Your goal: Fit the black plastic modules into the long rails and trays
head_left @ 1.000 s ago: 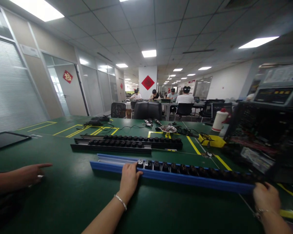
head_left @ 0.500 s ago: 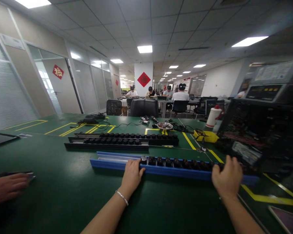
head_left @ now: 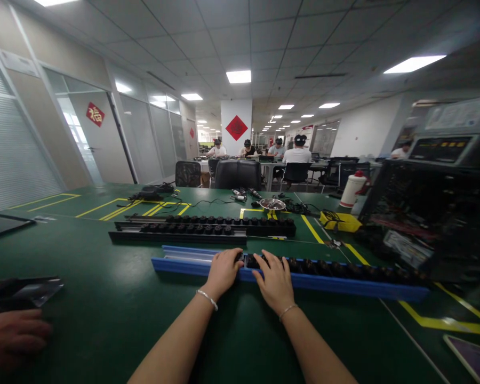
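A long blue channel rail (head_left: 344, 287) lies across the green table in front of me, with a row of black rollers (head_left: 322, 266) in it. My left hand (head_left: 225, 270) is over the rail at the left end of the row. Its fingers curl round a dark roller, mostly hidden by them. Close beside it, my right hand (head_left: 275, 280) rests over the rail, fingers apart and bent down onto the first rollers. The rail's left end shows a bare pale inner track (head_left: 188, 258).
Behind lie black rails (head_left: 176, 236) with black rollers. Farther back are a metal bowl (head_left: 272, 205), cables and a yellow box (head_left: 340, 221). A large dark machine (head_left: 420, 213) stands at right. A co-worker's hand (head_left: 18, 336) is at lower left, near a dark-and-clear object (head_left: 24, 290).
My right hand has moved left along the rail, from its right end to beside my left hand. My left hand has shifted slightly right. The co-worker's hand has moved lower.
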A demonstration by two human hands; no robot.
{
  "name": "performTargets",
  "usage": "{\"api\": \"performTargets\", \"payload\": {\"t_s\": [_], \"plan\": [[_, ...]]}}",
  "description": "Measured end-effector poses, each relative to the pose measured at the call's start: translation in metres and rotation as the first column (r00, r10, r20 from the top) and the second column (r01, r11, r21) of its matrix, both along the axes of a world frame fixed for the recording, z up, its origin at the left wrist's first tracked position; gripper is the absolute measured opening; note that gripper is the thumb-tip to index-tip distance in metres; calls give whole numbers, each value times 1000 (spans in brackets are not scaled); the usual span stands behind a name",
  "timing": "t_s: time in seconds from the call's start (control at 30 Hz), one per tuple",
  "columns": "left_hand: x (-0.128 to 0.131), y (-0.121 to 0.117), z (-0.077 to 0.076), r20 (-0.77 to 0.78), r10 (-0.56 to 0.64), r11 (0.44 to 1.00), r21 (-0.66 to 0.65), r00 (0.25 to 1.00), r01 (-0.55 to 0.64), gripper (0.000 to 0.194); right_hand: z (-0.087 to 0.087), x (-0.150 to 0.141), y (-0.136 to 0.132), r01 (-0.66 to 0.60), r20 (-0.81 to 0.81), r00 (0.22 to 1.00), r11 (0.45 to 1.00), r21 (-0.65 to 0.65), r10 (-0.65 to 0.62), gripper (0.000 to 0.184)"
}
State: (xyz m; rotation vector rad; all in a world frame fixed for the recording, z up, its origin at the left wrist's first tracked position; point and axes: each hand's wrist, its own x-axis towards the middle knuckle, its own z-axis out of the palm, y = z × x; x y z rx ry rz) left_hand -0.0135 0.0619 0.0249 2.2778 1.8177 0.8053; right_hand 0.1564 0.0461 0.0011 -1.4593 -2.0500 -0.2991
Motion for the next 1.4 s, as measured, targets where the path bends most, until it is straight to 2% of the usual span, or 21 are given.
{"api": "performTargets", "payload": {"t_s": [0.13,0.33,0.77,1.17,1.4], "plan": [[-8,2,2,37,-15,999,-31,999,16,33,-1,6,1,4,29,1000,1000,-21,-3,40],[-20,1,2,20,24,1000,-18,1000,-24,32,-2,4,1,20,42,999,1000,-24,-19,42],[-26,2,-1,-4,25,1000,11,1000,-25,32,-2,10,2,31,47,998,999,-20,-30,42],[-64,0,-1,-42,105,994,4,994,-105,35,-2,17,4,32,30,999,999,-12,-32,40],[-90,0,0,-74,168,984,-44,983,-172,36,-3,17,4,37,33,999,999,-20,-36,40]]}}
